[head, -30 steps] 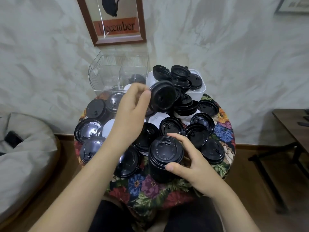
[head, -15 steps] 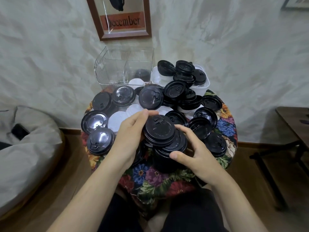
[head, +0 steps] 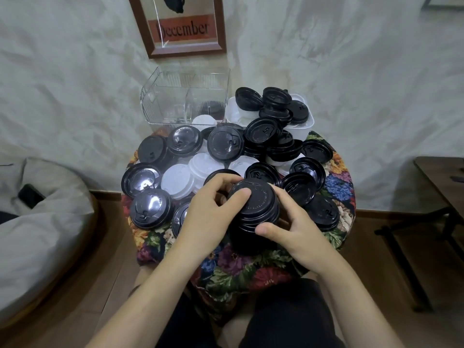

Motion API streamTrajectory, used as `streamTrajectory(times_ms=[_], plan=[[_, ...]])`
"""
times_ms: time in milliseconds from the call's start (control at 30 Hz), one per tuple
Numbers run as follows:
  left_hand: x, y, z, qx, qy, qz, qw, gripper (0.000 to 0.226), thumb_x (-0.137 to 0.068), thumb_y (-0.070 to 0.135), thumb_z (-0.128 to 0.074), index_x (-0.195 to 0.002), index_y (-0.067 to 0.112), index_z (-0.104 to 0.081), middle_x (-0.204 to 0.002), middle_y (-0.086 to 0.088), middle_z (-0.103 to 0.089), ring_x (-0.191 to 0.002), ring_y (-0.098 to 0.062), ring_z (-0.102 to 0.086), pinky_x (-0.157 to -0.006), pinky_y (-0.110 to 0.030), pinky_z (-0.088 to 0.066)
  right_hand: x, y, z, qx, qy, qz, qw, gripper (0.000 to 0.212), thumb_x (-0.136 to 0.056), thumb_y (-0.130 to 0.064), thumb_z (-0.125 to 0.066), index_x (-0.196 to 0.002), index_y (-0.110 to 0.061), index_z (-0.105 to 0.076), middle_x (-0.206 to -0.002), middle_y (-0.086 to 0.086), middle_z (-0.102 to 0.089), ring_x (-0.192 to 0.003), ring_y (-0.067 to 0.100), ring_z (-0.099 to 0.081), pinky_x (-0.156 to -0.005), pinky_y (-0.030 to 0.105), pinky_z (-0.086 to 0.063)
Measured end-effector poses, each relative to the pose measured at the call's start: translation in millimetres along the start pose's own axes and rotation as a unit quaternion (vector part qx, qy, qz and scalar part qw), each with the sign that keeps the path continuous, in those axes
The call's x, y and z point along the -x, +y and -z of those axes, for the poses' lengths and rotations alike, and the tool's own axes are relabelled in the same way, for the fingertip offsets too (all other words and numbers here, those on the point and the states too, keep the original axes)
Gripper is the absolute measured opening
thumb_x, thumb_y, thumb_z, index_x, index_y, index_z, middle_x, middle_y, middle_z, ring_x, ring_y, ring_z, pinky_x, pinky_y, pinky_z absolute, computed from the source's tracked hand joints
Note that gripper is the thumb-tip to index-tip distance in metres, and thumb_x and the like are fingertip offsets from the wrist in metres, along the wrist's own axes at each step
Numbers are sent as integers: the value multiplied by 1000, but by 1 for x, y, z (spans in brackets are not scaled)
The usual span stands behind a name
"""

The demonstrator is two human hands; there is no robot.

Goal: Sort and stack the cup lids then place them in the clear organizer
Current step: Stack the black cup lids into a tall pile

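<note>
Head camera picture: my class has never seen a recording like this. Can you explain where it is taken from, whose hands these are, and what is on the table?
No machine here. The picture comes from a wide-angle camera worn on a person's head, looking down at their own arms. The left hand and right hand both grip a stack of black round plastic cup lids. Around it, loose black lids and white plastic lids cover a round table with a flowered cloth. Behind stand a clear plastic organizer and a white tub heaped with lids.
</note>
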State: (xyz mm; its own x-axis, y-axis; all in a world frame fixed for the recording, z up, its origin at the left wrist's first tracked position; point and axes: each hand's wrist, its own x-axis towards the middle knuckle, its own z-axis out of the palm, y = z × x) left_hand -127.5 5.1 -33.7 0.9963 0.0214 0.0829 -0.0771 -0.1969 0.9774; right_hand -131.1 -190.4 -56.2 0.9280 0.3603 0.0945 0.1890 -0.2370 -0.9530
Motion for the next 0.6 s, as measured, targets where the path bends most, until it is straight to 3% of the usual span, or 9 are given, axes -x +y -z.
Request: streamTrajectory(times_ms=[233,367,400,500,600], plan=[[1,2,-4,-41,16,3,999,27,-79,56,-66,-100,39,-65,-100,4,-70,-94,-20,-66,-91,-46,-55,1,2,0,-6,-5,9,1000,98,-71,-74,-78,-155,-40,-40,-146,-26,-56,-136,-2,-52,-109,18,-43],[4,3,-6,-52,26,5,998,22,-81,54,-65,-97,39,-63,-93,5,-69,-89,-19,-65,-87,-47,-55,2,-1,0,-15,-8,14,1000,95,-80,-49,-78,-159,-49,-26,-149,-37,-46,-140,-10,-44,-107,10,-38],[5,3,-6,-55,27,4,998,22,-82,54,-65,-98,39,-63,-93,6,-68,-88,-18,-65,-87,-47,-55,2,-2,0,-12,-9,17,1000,92,-82,-51,-77,-159,-50,-27,-151,-36,-45,-140,-10,-43,-107,9,-38],[8,3,-7,-63,32,-1,998,19,-83,52,-63,-98,40,-61,-95,9,-68,-90,-13,-65,-86,-42,-55,2,-2,-1,-1,-7,25,1000,88,-78,-76,-70,-155,-51,-35,-152,-30,-46,-141,-6,-44,-109,12,-39],[10,1,-10,-53,21,-1,998,21,-86,52,-60,-103,40,-61,-107,12,-68,-100,-8,-65,-91,-41,-55,2,-3,-2,-3,-6,20,1000,82,-78,-75,-71,-150,-53,-40,-146,-28,-53,-136,-4,-51,-107,17,-42]])
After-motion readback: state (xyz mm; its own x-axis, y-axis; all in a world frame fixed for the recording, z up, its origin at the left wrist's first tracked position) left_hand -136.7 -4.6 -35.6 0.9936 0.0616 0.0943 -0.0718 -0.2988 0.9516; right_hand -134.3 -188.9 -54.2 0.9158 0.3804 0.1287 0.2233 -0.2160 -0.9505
